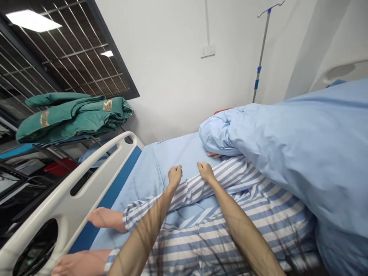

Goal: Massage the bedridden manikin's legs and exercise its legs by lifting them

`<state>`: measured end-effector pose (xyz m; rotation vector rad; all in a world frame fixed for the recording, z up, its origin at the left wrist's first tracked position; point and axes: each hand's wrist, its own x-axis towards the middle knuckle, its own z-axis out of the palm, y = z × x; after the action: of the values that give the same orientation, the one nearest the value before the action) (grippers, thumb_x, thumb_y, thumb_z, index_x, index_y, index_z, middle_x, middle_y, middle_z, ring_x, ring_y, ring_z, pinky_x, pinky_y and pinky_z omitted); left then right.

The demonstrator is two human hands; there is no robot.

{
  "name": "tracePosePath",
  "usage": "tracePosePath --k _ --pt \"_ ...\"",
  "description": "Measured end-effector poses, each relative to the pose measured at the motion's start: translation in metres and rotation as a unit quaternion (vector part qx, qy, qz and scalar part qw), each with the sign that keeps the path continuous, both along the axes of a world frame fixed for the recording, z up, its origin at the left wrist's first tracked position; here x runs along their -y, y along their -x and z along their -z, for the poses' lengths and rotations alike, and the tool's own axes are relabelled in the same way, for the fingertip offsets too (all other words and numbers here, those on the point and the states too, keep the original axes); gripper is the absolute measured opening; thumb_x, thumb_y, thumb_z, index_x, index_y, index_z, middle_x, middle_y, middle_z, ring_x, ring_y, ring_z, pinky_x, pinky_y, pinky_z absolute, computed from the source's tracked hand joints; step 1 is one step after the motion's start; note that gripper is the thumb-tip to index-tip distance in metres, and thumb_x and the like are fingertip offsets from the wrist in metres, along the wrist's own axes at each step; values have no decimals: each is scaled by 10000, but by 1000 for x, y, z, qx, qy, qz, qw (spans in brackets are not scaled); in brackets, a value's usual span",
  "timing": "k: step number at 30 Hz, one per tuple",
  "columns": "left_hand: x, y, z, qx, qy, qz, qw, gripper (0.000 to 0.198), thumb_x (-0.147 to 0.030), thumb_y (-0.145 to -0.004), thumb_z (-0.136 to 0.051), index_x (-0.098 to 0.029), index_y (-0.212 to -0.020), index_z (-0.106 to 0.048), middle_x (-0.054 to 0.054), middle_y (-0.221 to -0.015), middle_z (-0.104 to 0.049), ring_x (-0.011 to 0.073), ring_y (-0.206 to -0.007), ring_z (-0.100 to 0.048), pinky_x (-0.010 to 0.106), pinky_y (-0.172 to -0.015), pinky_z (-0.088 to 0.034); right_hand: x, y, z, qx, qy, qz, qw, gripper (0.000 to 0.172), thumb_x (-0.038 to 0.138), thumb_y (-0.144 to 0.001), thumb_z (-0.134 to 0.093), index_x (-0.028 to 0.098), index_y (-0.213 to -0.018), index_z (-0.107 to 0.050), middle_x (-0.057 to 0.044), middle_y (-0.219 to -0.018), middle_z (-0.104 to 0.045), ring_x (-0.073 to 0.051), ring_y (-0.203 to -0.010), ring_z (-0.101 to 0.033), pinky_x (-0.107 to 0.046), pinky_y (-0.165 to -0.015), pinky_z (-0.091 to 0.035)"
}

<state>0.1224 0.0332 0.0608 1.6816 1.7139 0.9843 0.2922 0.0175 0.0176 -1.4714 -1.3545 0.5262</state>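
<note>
Fingers of the left hand (175, 176) and right hand (205, 172) are curled into fists at the far leg of the striped trousers (189, 191); whether cloth is gripped cannot be told. The trousers are stretched across the light-blue sheet (175, 151), partly overlapped by the blue quilt (281, 145).

We've got both bare arms stretched out in front of us, left forearm (146, 226) and right forearm (238, 218) slanting in toward each other. Our left hand (175, 175) is balled into a fist, thumb side facing in, and our right hand (205, 171) pretty much mirrors it, near but not touching. Wrists (212, 181) look close to straight; can't see our palms, tbh.
</note>
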Motion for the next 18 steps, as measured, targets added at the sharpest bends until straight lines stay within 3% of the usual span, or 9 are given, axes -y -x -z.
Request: tracePosePath --k 5,7,8,10,15,18 --pt "-20 -28 -70 126 -68 5 990 408 -334 -826 -460 -213 -437 -449 -8 -433 -435 116 -492 -413 252 -555 -337 -3 -3 1 -57 -8 7 998 479 462 -916 -374 243 -495 -305 41 -465 -350 -122 -527 -372 -263 -554 -250" --pt "-24 -42 -80 175 -81 11 981 389 -332 -830 -462 -217 -460 -432 -12 -446 -436 112 -490 -406 248 -544 -339 -5 -4 0 -71 -8 10 997 480 464 -912 -381 244 -494 -297 44 -466 -343 -122 -531 -377 -261 -557 -255" --pt "-24 -49 -78 189 -80 14 979 387 -332 -840 -452 -221 -470 -424 -13 -452 -435 112 -491 -405 248 -542 -344 -5 -4 0 -76 -9 12 997 479 460 -912 -384 244 -494 -295 46 -468 -338 -121 -531 -376 -262 -557 -254" --pt "-19 -64 -59 181 -60 15 982 398 -326 -863 -424 -225 -478 -413 -12 -454 -427 116 -494 -405 250 -550 -353 -6 -4 1 -82 -11 14 996 476 447 -917 -388 242 -497 -300 48 -471 -332 -120 -533 -372 -263 -558 -255" --pt "9 -89 28 7 -3 -1 1000 396 -286 -875 -421 -205 -488 -450 4 -503 -469 128 -554 -414 269 -581 -288 -7 -7 3 -79 -9 16 997 456 404 -943 -394 229 -524 -360 40 -495 -403 -125 -568 -382 -269 -579 -284" --pt "19 -91 51 -63 -7 9 998 399 -314 -903 -412 -190 -556 -567 42 -613 -607 149 -623 -479 286 -606 -258 -7 -7 3 -65 -2 22 998 457 396 -960 -383 227 -535 -356 38 -508 -403 -126 -586 -372 -271 -590 -287"
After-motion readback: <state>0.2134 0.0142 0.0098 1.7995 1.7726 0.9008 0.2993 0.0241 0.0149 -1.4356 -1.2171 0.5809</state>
